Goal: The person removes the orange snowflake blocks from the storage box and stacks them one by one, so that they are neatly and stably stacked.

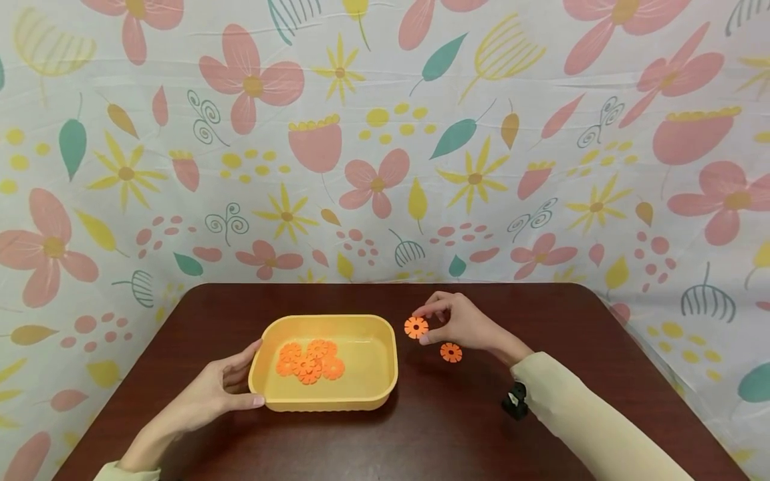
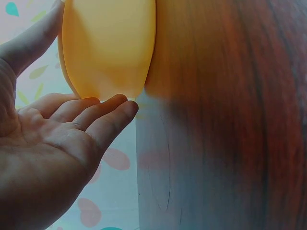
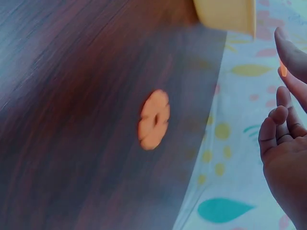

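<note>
A yellow plastic basin (image 1: 329, 401) stands on the table, with several orange flower-shaped discs (image 1: 308, 364) piled in its left half. My left hand (image 1: 207, 394) grips the basin's left end, thumb at the near corner and fingers along the side wall. In the left wrist view the fingertips (image 2: 125, 101) touch the basin wall (image 2: 112, 48). Right of the basin, my right hand (image 1: 460, 322) pinches an orange notched disc (image 1: 416, 327) between thumb and fingers; only its edge shows in the right wrist view. Below that hand, another disc (image 1: 450, 353) lies on the table.
The dark brown wooden table (image 1: 421, 447) has rounded far corners. Right behind it hangs a white floral cloth (image 1: 385, 200). A small black device (image 1: 515, 401) sits at my right sleeve (image 1: 577, 407).
</note>
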Action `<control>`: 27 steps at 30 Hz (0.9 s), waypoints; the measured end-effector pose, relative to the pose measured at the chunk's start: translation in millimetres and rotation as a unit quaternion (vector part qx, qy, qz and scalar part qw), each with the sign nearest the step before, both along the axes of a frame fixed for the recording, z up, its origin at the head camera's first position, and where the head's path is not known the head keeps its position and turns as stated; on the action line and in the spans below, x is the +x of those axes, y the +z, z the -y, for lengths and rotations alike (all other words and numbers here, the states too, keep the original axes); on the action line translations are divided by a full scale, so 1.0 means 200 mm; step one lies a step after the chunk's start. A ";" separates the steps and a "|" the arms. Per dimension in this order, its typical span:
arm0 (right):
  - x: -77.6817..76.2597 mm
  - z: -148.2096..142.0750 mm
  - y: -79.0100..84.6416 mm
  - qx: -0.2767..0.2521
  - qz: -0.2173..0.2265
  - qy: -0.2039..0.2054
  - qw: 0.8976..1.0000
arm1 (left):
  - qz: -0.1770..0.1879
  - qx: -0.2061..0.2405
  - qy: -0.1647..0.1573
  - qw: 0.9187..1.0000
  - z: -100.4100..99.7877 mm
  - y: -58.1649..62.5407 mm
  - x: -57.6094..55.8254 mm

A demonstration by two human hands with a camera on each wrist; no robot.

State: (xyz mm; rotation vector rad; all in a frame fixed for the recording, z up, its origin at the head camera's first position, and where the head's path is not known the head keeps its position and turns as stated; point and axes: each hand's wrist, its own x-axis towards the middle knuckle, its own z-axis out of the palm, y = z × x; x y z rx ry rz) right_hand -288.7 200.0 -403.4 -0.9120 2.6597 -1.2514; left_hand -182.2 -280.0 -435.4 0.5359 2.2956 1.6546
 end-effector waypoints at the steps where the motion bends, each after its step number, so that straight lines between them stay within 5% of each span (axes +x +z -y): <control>1: 0.00 -0.02 -0.01 -0.003 0.002 -0.004 1.000 | 0.001 0.001 0.000 1.000 0.00 0.00 0.00; 13: 0.03 -0.26 -0.13 0.013 -0.002 -0.022 1.000 | 0.002 0.001 0.000 1.000 0.00 0.00 0.00; 27: 0.05 -0.35 -0.21 0.027 0.016 -0.016 0.999 | -0.001 0.001 0.000 1.000 -0.01 0.00 0.00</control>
